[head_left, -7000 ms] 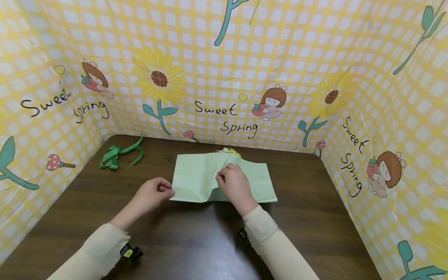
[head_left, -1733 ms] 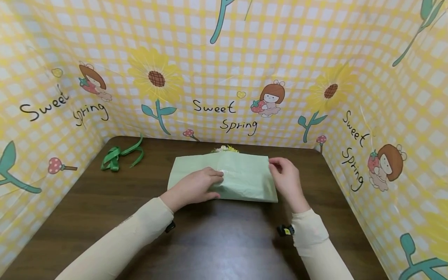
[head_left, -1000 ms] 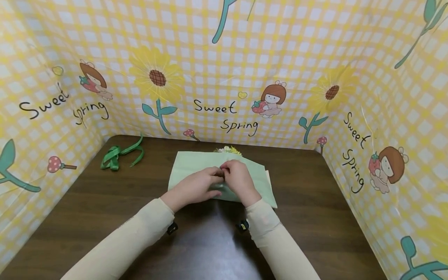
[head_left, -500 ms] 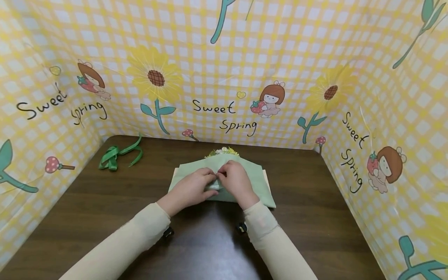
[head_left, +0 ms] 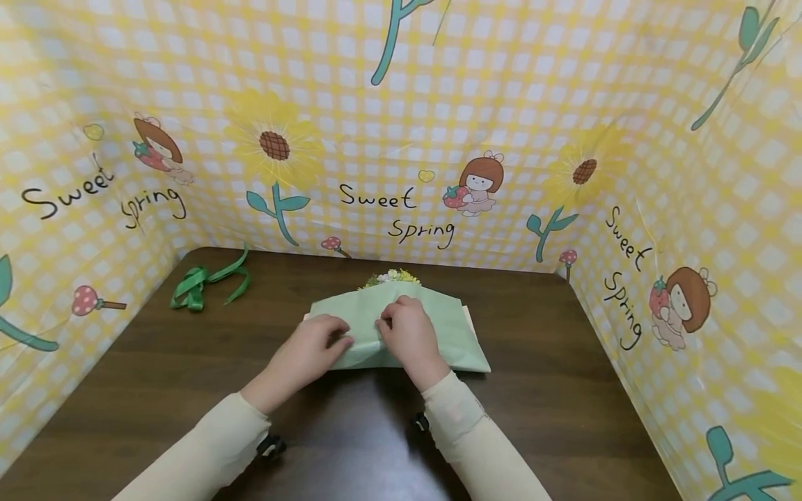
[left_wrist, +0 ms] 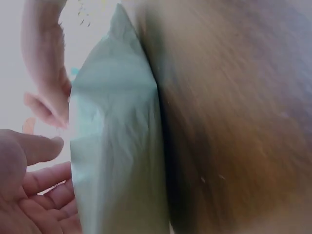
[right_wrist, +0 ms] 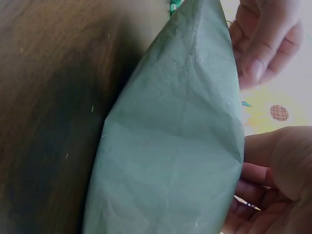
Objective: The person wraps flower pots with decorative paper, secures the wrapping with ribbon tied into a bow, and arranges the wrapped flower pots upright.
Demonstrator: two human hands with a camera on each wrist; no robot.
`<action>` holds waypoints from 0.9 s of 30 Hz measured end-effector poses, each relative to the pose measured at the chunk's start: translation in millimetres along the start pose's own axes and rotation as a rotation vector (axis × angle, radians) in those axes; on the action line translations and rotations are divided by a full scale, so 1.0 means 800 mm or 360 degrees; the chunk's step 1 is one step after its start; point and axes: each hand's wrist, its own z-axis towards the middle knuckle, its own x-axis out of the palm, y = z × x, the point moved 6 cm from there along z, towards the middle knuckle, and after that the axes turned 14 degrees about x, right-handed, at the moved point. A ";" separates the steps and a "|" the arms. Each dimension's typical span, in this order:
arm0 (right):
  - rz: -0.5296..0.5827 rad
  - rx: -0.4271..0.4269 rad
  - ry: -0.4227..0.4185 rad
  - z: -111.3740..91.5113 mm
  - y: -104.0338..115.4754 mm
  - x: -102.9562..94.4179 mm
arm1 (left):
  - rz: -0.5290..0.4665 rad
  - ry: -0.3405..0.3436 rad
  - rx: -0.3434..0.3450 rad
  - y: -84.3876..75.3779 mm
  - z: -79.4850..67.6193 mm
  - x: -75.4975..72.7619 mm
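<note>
A folded sheet of pale green wrapping paper (head_left: 451, 334) lies flat on the brown table, wrapped over a bunch of small flowers (head_left: 395, 277) whose white and yellow heads stick out at the far edge. My left hand (head_left: 313, 348) is at the paper's left part, thumb and fingers apart, nothing visible between them. My right hand (head_left: 410, 337) is over the middle, fingers bent and fingertips right at the paper's surface; I cannot tell whether they pinch anything. Both wrist views show the paper (left_wrist: 117, 146) from its near side, with creases, partly hiding the fingers. A paler sheet (head_left: 468, 319) shows at the right edge.
A looped green ribbon (head_left: 197, 285) lies at the back left of the wooden table (head_left: 551, 390). Around the table's left, back and right sides hangs a yellow checked cloth (head_left: 363, 125) printed with flowers and lettering.
Seven seconds ago the right hand held something small and white over the fold. Later the left hand pressed the middle while the right moved from the right edge inward. Now the left has drawn away leftward.
</note>
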 end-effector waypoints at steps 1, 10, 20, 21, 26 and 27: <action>-0.0004 0.0000 -0.0005 -0.001 0.001 0.001 | -0.0013 -0.0027 -0.0052 0.007 -0.006 -0.004; -0.0021 -0.0065 -0.0124 -0.014 0.007 0.001 | -0.0295 0.0090 -0.0715 0.064 -0.076 -0.026; -0.0180 -0.0185 -0.0177 -0.027 0.022 0.009 | -0.1263 0.0085 -0.1037 0.071 -0.110 0.003; -0.0197 -0.0188 -0.0175 -0.027 0.023 0.010 | -0.1296 0.0071 -0.1043 0.071 -0.112 0.004; -0.0266 -0.0172 -0.0148 -0.028 0.026 0.016 | -0.1411 0.0037 -0.1098 0.075 -0.119 0.011; -0.0275 -0.0171 -0.0150 -0.029 0.026 0.016 | -0.1431 0.0034 -0.1111 0.076 -0.120 0.013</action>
